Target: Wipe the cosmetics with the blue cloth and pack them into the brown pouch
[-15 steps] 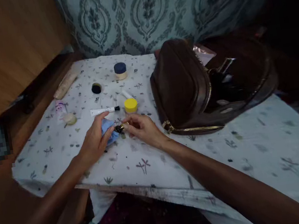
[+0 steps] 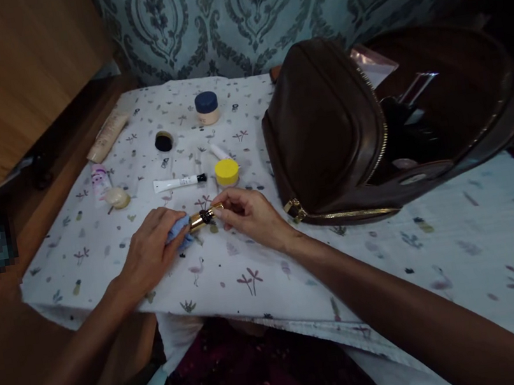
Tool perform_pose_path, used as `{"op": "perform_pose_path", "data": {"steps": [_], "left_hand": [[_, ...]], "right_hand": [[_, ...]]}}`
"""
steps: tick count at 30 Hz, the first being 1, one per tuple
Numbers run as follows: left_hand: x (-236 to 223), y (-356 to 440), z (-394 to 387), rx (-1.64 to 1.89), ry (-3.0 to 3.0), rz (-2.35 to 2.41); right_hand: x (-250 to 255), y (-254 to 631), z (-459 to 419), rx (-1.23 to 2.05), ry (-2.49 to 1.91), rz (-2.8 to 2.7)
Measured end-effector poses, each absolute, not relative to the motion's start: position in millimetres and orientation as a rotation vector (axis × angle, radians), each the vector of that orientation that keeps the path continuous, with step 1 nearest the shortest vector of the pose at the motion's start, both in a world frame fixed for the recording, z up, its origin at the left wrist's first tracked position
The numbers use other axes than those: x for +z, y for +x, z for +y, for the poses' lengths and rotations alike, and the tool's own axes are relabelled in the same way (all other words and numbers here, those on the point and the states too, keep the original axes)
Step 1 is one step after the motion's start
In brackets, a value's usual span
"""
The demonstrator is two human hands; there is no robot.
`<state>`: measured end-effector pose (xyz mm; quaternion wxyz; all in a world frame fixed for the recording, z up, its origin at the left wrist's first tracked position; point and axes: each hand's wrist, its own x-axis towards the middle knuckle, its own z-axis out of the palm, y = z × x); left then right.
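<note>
Tablecloth [image 2: 233, 289] below, the right hand [image 2: 255, 217] pinches one end of a gold tube [image 2: 198, 220], the left hand [image 2: 152, 247] holds a rag [image 2: 178, 231] (seemingly around the other end), and light, even pressure should suit.

I see an open brown bag [image 2: 321, 138] right of frame, blue-lidded jar [image 2: 206, 105] upper centre, beige tube [image 2: 107, 137] upper left, patterned backdrop [image 2: 212, 19] along top.

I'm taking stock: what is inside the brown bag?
The brown bag shows a pinkish packet and a shiny narrow item at its opening; its bottom is hidden by its near side and shadow.
</note>
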<state>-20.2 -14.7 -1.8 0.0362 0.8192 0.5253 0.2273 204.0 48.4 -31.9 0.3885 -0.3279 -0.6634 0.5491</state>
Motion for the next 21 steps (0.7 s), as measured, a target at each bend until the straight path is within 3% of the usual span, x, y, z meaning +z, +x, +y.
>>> {"op": "perform_pose_path", "data": {"steps": [8,15,21], "left_hand": [[-7.2,-35.5,-24.6,0.664,2.508,1.631],[7.3,-16.8,-20.9,0.895,2.447,1.641],[-0.7,9.0,-16.1,0.753,2.684,1.532]], "right_hand": [[-33.8,204.4,49.5,1.416,-0.801,-1.662],[-32.6,202.5,48.5,1.459,-0.761,-1.634],[-33.0,203.3,48.4,1.512,-0.762,-1.611]]}}
